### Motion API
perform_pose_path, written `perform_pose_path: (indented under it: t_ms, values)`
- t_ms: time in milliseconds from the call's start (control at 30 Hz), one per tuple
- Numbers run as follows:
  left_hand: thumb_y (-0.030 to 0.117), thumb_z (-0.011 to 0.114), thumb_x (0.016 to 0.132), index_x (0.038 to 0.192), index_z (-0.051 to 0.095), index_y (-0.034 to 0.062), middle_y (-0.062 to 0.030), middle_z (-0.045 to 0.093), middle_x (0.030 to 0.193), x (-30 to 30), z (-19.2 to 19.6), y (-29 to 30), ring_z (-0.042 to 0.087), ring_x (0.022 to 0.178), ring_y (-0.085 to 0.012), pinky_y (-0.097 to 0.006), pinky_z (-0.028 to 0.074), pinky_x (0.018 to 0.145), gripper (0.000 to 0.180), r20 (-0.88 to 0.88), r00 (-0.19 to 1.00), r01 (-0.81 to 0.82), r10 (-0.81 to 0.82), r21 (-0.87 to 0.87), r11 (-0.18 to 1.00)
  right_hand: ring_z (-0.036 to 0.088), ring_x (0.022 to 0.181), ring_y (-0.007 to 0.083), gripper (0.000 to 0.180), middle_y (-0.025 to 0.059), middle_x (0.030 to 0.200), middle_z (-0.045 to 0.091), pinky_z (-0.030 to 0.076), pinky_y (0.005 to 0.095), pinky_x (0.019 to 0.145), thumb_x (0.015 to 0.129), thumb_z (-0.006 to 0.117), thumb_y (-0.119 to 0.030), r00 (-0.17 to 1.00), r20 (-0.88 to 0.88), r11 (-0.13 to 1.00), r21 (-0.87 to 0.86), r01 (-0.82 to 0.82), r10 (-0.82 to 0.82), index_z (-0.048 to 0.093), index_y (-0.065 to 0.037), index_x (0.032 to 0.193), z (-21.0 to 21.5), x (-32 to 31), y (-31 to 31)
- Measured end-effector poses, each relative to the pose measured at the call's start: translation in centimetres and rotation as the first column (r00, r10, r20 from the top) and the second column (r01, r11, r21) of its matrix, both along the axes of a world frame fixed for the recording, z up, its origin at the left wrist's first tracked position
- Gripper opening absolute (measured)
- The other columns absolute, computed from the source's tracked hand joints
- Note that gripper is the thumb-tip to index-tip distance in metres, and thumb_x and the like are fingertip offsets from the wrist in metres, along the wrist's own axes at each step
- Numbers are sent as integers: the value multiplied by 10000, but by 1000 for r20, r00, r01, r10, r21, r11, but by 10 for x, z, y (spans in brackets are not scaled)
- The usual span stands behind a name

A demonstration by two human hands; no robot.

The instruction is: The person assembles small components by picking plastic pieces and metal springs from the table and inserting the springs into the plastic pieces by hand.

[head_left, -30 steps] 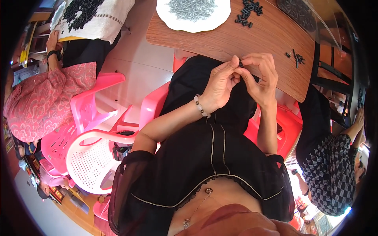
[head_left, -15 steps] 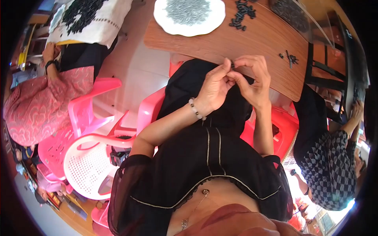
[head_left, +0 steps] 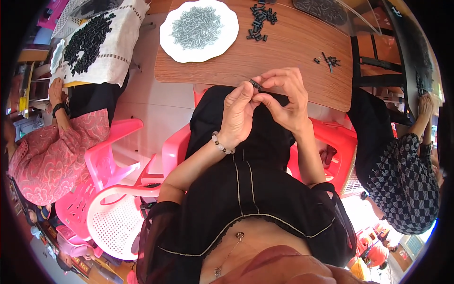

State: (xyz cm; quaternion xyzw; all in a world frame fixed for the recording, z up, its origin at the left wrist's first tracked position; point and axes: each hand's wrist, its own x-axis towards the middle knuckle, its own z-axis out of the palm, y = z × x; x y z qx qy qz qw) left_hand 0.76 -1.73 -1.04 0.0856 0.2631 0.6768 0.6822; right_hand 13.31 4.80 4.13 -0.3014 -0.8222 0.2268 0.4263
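Note:
My left hand (head_left: 237, 112) and my right hand (head_left: 289, 103) meet just off the near edge of the wooden table, above my lap. A small dark tube-like piece (head_left: 256, 84) is pinched between them. The left thumb and fingers close on one side of it, and the right fingertips rest at the other. Its exact kind is too small to tell. On the table, a white wavy-rimmed plate (head_left: 165, 45) carries a heap of small clear-grey pieces (head_left: 196, 27). Right of it lies a loose cluster of small black pieces (head_left: 259, 22). Several thin dark bits (head_left: 330, 61) are farther right.
The wooden tabletop (head_left: 302, 47) ends in front of my lap. A clear box (head_left: 321, 10) stands at its far right. One person (head_left: 61, 151) sits at the left by a cloth-covered table (head_left: 113, 47) with black pieces; another (head_left: 402, 184) sits at the right. Pink chairs (head_left: 111, 151) stand at my left.
The view has shifted, so the table and plate appear lower and further left. The small dark piece shows more clearly between my fingertips; both hands still hold it.

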Motion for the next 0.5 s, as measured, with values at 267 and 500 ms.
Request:
perform_pose_path:
  t_ms: [267, 500]
  values:
    - [366, 570, 945, 1065, 606, 55, -2, 613, 961, -1, -1, 3, 560, 931, -90, -293, 433, 904, 336, -17, 999, 50, -50, 13, 999, 551, 866, 251, 227, 80, 919, 666, 467, 346, 739, 678, 774, -19, 999, -35, 1000, -21, 11, -11, 633, -50, 852, -5, 2, 3]
    - [359, 583, 943, 1053, 644, 13, 21, 597, 882, 1, 12, 11, 487, 806, -69, -232, 386, 766, 369, 22, 1000, 7, -6, -88, 996, 554, 864, 247, 207, 78, 902, 665, 465, 346, 736, 698, 770, -31, 998, -56, 998, -62, 26, -29, 635, -44, 855, -5, 7, 7]
